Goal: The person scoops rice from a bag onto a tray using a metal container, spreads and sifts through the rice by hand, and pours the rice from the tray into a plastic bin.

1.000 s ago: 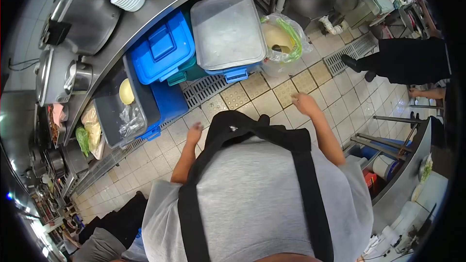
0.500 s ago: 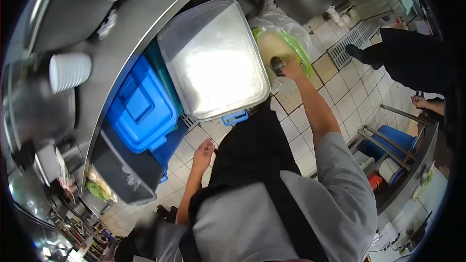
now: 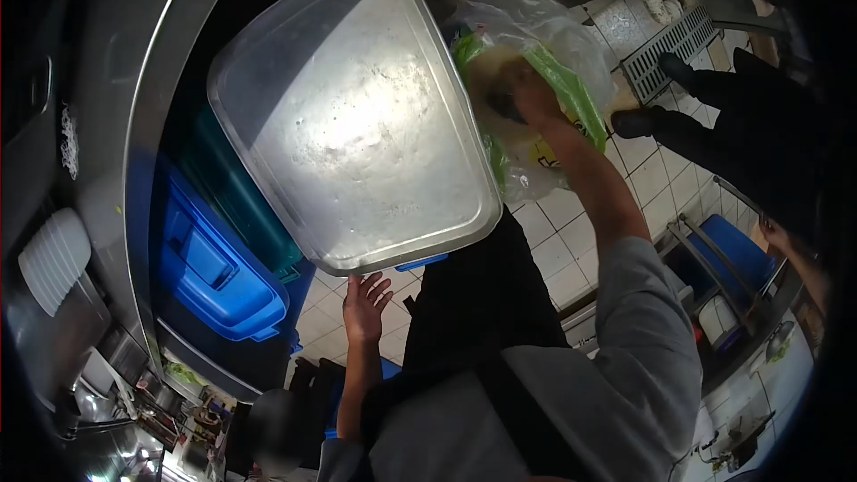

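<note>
My right hand [image 3: 533,96] reaches down into an open bag [image 3: 578,89] of clear and green plastic on the floor. Its fingers are closed around a dark, rounded scoop [image 3: 506,105], partly hidden and blurred in shadow. Pale tan contents [image 3: 486,71] show inside the bag. My left hand [image 3: 363,311] is open, palm up with fingers apart, just at the near edge of a large rectangular metal lid [image 3: 357,134]. Whether its fingertips touch the rim, I cannot tell. A blue handle [image 3: 421,262] shows under the lid's near edge.
Blue [image 3: 210,259] and green bins [image 3: 237,183] stand left of the lid, beneath a steel counter [image 3: 147,62] holding stacked white bowls [image 3: 55,261]. A floor drain grate [image 3: 665,54] lies beyond the bag. Another person's dark-clothed legs [image 3: 741,129] are at right.
My view has come closer to the lid and bag. My left hand has moved up to the lid's near edge and its fingers have spread. My right hand has reached deeper into the bag.
</note>
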### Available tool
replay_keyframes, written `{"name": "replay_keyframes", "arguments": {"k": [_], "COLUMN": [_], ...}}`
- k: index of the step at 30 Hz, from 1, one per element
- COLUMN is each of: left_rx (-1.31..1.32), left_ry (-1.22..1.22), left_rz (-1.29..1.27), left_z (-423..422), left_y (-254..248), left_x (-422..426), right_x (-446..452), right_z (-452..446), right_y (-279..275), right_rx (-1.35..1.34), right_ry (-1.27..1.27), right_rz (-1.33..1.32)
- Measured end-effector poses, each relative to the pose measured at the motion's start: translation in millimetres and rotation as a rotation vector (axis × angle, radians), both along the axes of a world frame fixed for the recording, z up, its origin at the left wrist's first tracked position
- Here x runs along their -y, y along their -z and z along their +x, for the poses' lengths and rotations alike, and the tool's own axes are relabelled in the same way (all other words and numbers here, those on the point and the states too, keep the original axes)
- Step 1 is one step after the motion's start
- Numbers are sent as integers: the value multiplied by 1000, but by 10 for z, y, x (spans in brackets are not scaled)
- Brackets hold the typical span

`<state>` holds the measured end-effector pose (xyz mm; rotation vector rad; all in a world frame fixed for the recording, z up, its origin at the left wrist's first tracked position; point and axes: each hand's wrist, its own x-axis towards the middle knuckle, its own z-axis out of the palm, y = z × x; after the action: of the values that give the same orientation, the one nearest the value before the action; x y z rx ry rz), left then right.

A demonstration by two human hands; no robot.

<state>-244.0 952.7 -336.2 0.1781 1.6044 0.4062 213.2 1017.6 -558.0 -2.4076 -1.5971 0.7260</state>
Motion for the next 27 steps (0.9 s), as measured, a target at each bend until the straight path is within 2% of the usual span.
{"name": "replay_keyframes", "arguments": {"k": [2, 6, 7, 9, 10, 12, 14, 15, 16, 18, 19, 20, 22, 25, 26, 27], "left_rx": [42, 54, 36, 24, 34, 42, 67, 71, 66, 97, 98, 96, 77, 101, 107, 120], "left_ry": [-19, -86, -78, -75, -77, -88, -92, -92, -98, -119, -116, -119, -144, -152, -151, -151], "left_rz": [-23, -79, -71, -63, -69, -67, -74, -71, -71, -64, -61, -58, -52, -50, -49, -52], "left_z": [-39, 86, 104, 113, 100, 80, 75, 72, 66, 61, 84, 73, 35, 42, 35, 31], "left_y": [105, 195, 203, 239, 260, 276, 283, 301, 317, 337, 312, 318, 350, 344, 357, 353], "left_x": [-2, -72, -92, -90, -101, -98, -81, -62, -46, -13, -32, -29, -26, -35, -36, -44], "right_x": [-209, -221, -86, 148, 279, 286, 153, 85, 57, 68, 170, 348, 425, 773, 959, 968], "right_z": [-158, 44, 68, 27, -108, -364, -675, -728, -725, -647, -583, -491, -365, -113, 26, 74], "right_y": [-512, -253, -206, -67, 141, 424, 585, 641, 673, 696, 821, 1076, 1055, 1052, 1418, 1373], "right_rx": [209, 325, 104, -110, -76, -45, 281, 223, 219, -216, -217, -588, -966, -1179, -1179, -1175], "right_ry": [-266, -433, -298, -166, 22, 201, 502, 659, 653, 737, 733, 816, 872, 954, 829, 763], "right_rz": [226, 293, 196, 96, 65, 40, -125, -140, -141, -190, -194, -28, 149, 45, 169, 231]}}
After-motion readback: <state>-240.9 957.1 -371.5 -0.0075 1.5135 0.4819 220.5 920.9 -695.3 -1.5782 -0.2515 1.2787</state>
